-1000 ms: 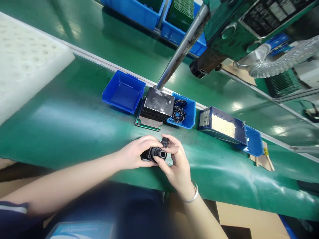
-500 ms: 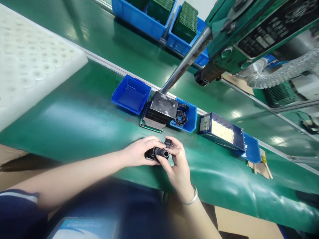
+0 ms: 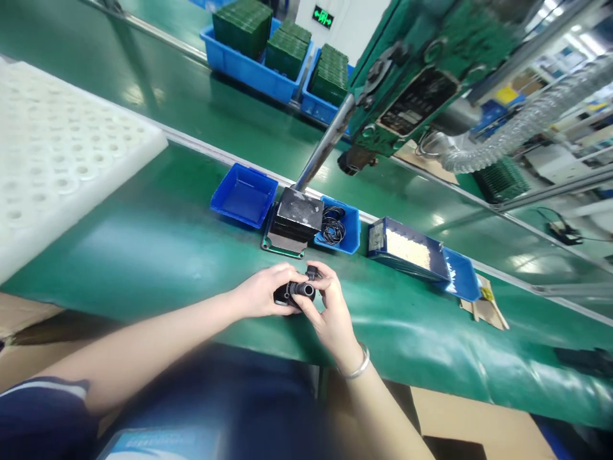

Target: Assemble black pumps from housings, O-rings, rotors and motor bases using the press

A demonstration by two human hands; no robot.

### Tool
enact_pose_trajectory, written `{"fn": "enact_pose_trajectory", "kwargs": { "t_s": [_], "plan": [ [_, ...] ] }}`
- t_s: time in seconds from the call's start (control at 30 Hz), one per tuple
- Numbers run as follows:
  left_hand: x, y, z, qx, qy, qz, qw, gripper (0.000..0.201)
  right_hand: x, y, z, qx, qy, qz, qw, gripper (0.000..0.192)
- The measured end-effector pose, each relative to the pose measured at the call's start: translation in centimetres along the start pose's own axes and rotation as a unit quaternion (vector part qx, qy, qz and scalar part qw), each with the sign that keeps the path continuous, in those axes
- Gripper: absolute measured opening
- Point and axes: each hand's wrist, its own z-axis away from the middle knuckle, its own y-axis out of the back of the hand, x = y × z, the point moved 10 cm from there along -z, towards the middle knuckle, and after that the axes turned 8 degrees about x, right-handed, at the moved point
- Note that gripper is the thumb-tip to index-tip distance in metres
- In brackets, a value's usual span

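Observation:
A small black plastic part with a round tube end (image 3: 295, 292) is held just above the green bench (image 3: 143, 236). My left hand (image 3: 261, 291) grips its body from the left. My right hand (image 3: 330, 310), with a silver bangle on the wrist, pinches the tube end and a small black piece on top of it. Just beyond the hands stands a black block on a green base plate (image 3: 293, 220).
An empty blue bin (image 3: 243, 193), a blue bin of black rings (image 3: 335, 227) and a blue bin of white bits (image 3: 407, 249) line the bench's far edge. A white foam tray (image 3: 52, 153) lies left. A green machine on a steel pole (image 3: 412, 57) hangs overhead.
The head has tilted up, so more of the far bins and machine shows. Both hands stay closed on the black part, fingers shifting slightly.

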Motion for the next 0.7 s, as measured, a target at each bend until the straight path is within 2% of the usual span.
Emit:
{"fn": "enact_pose_trajectory", "kwargs": {
  "t_s": [0.1,0.2,0.27,0.37,0.43,0.53,0.63,0.7],
  "plan": [
    [0.2,-0.1,0.0,-0.001,0.009,-0.025,1.0,0.054,-0.4,0.3,-0.3,-0.019,-0.006,0.006,1.0,0.02],
    [2.1,1.0,-0.7,0.009,-0.001,-0.054,0.998,0.052,-2.0,2.0,-1.3,-0.032,0.024,0.023,0.999,0.024],
    [4.3,2.8,-2.0,0.028,-0.023,-0.058,0.998,0.053,-3.7,4.7,-2.6,0.0,0.059,0.043,0.997,0.025],
    [7.6,6.8,-5.2,0.083,-0.061,-0.066,0.993,0.054,-6.4,9.4,-5.1,0.067,0.111,0.066,0.989,0.02],
    [8.4,9.2,-7.8,0.115,-0.065,-0.081,0.988,0.053,-8.2,12.4,-6.9,0.115,0.142,0.066,0.981,0.016],
    [6.6,10.8,-11.2,0.122,-0.02,-0.072,0.99,0.056,-11.1,16.5,-9.6,0.209,0.195,0.052,0.957,0.014],
    [3.7,10.6,-13.1,0.114,0.024,-0.036,0.993,0.057,-14.9,19.5,-11.9,0.286,0.272,0.046,0.918,0.018],
    [2.5,10.1,-13.8,0.114,0.04,-0.018,0.993,0.057,-18.2,20.7,-13.5,0.308,0.338,0.045,0.888,0.023]
  ]
}}
